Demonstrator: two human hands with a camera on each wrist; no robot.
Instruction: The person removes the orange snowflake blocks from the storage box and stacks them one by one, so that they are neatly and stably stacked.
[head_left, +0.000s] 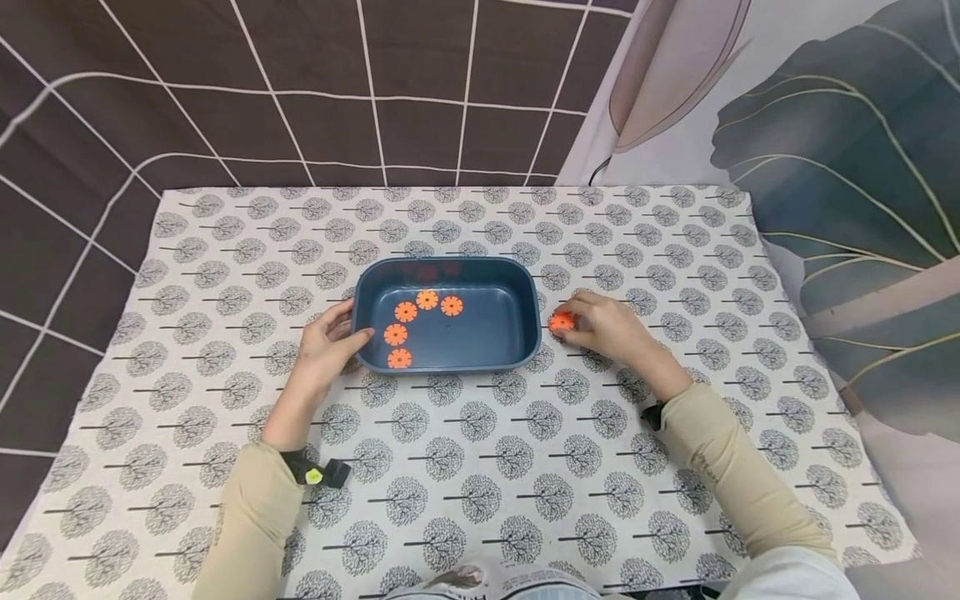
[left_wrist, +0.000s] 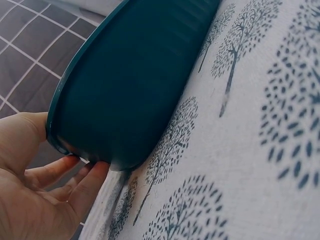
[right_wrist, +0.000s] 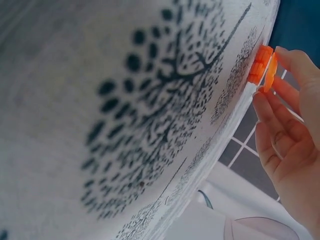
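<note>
A dark blue rectangular plastic tub (head_left: 487,337) sits on the table. Inside it, several orange notched discs (head_left: 406,312) lie flat in a curved row along the left and back. My left hand (head_left: 322,343) grips the tub's left end, thumb at the rim and fingers against the outer wall, as the left wrist view also shows. Just off the tub's right end, my right hand (head_left: 600,323) pinches one orange disc (right_wrist: 271,72) between thumb and fingers. That disc is tilted beside a small stack of orange discs (right_wrist: 259,64) on the cloth.
A white cloth (head_left: 480,467) printed with grey trees covers the table. Behind it hangs a dark curtain (head_left: 420,133) with white grid lines. A leaf-patterned drape (head_left: 847,208) stands to the right. Both wrists wear dark straps (head_left: 300,463).
</note>
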